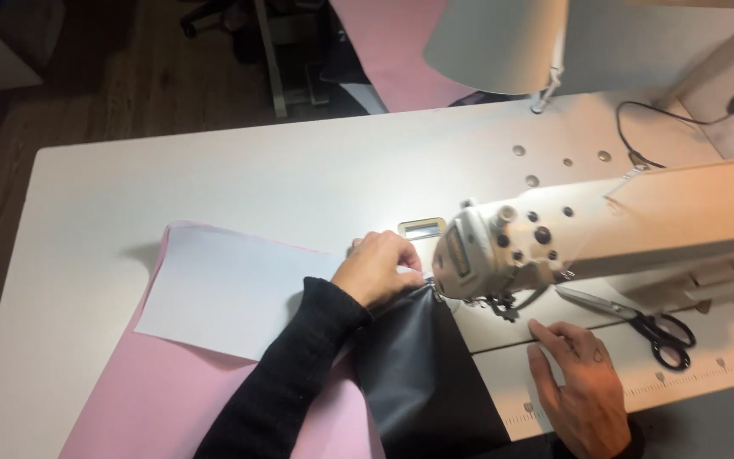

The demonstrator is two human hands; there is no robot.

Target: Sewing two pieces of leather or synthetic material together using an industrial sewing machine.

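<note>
**Head view: feeding black material under the needle, both hands on the work**

Head view, looking down on the white sewing table [214,170]. I'm at the stitching step, or right at its start; I can't tell whether the machine is running.

- Left hand [381,268]: fingers curled, pinching the top edge of the black material [422,374] just beside the head of the sewing machine [503,251]. Firm closed pinch, knuckles up. The needle itself is hidden behind the head.
- Right hand [575,378]: flat and spread, palm down on the table near its front edge, to the right of the black panel. It holds nothing; fingertips rest close to the ruler markings along the front edge.
- Black material runs from the needle area down to the table's front edge. A white sheet [231,289] lies to its left over pink fabric [146,399], which reaches the front-left corner.
- Scissors [639,323] lie under the machine arm, just beyond my right hand, not touching it.
- Lamp shade [494,42] hangs over the back edge.

My read on the next move: it calls for keeping the pinched edge square to the presser foot, with the right hand sliding over to steady the panel. The slick-looking surface may drag.
</note>
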